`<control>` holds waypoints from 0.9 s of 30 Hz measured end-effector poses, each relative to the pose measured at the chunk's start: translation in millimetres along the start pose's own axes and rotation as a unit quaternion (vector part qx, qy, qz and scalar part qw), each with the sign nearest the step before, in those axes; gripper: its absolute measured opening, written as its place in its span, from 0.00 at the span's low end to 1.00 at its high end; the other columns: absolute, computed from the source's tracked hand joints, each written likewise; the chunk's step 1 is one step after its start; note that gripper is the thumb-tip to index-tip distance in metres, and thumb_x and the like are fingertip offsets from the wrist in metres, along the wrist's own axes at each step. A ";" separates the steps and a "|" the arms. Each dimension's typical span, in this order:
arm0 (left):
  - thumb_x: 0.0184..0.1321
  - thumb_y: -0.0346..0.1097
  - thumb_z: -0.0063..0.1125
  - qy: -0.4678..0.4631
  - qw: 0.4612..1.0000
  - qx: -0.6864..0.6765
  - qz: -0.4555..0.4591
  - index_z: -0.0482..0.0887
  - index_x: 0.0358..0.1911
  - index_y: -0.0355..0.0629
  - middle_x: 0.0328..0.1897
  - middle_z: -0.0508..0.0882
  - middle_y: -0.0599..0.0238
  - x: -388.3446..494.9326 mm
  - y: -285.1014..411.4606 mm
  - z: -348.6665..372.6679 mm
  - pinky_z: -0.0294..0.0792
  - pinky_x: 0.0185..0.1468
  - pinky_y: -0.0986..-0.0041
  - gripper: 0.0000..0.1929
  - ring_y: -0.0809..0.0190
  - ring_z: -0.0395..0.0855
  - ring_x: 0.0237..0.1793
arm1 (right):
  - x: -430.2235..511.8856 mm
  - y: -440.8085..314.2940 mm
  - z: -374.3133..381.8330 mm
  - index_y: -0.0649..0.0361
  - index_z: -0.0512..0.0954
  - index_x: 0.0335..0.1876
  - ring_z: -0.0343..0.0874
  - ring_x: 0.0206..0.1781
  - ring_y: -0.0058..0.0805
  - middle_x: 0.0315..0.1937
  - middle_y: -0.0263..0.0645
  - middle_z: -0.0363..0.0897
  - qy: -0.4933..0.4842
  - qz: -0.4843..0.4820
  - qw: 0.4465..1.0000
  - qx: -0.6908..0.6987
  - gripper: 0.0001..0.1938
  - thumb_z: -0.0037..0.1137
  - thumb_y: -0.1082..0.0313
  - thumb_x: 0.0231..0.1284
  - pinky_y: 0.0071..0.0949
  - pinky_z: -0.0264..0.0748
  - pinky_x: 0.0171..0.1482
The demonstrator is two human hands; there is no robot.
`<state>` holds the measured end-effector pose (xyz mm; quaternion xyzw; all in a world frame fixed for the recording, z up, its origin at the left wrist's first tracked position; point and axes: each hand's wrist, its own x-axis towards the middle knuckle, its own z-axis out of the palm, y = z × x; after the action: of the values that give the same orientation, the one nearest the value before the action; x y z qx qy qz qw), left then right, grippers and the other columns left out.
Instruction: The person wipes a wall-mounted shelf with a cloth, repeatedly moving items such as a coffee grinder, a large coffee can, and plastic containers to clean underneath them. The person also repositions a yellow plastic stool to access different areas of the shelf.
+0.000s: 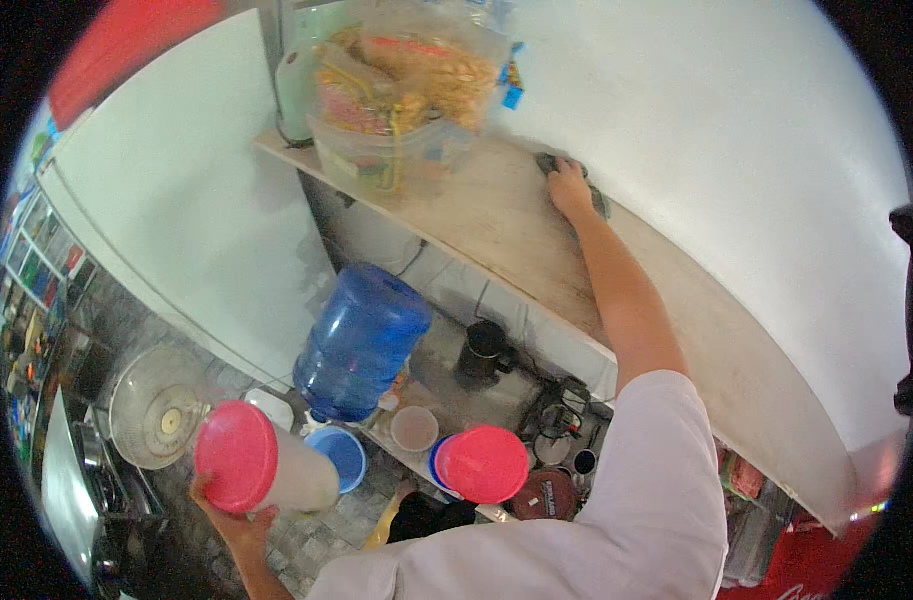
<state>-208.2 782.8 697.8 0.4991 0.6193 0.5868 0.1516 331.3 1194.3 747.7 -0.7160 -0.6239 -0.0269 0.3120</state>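
My left hand [235, 517] grips a tall, pale translucent plastic container [303, 476] with a pink lid [235, 456], tilted on its side above the floor. Up on a long wooden shelf [494, 202], my right hand [573, 187] presses on a dark cloth [554, 163] close to the wall; the hand covers part of it. At the far end of the same shelf stands a clear plastic tub [374, 161] with bags of yellowish snacks [426, 75] on top, somewhat blurred.
Below the shelf are a blue water jug [363, 341] upside down, a blue bucket [340, 456], a black kettle [483, 349], another pink-lidded container [490, 465] and a round brown lid [544, 495]. A fan [160, 409] stands to the left, beside a white partition [179, 187].
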 end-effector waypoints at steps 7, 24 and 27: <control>0.18 0.53 0.81 -0.041 0.992 -0.058 -0.104 0.60 0.56 0.48 0.54 0.61 0.65 -35.4 -3.4 -12.4 0.54 0.63 0.66 0.54 0.60 0.60 0.59 | 56.7 -35.9 35.5 0.56 0.68 0.60 0.67 0.59 0.47 0.57 0.49 0.68 -0.093 -0.120 0.988 0.022 0.23 0.41 0.67 0.55 0.38 0.64 0.61; 0.16 0.60 0.78 -0.144 0.985 -0.043 -0.082 0.56 0.57 0.46 0.53 0.61 0.64 -9.1 -18.0 34.7 0.55 0.63 0.65 0.59 0.60 0.61 0.58 | 25.9 -9.2 6.7 0.58 0.77 0.51 0.75 0.53 0.37 0.48 0.45 0.78 0.158 0.015 0.942 0.295 0.20 0.38 0.76 0.52 0.29 0.66 0.57; 0.16 0.61 0.78 -0.136 0.984 -0.031 -0.107 0.56 0.58 0.46 0.54 0.62 0.65 -10.8 -20.4 23.8 0.54 0.64 0.65 0.59 0.60 0.61 0.58 | 36.2 10.1 5.6 0.54 0.73 0.56 0.71 0.57 0.41 0.52 0.45 0.75 0.042 -0.060 0.991 0.116 0.20 0.40 0.71 0.57 0.32 0.64 0.60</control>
<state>-193.9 791.7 669.3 0.5004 0.6242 0.5127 0.3116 346.5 1228.5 754.4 -0.6347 -0.6509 -0.0033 0.4164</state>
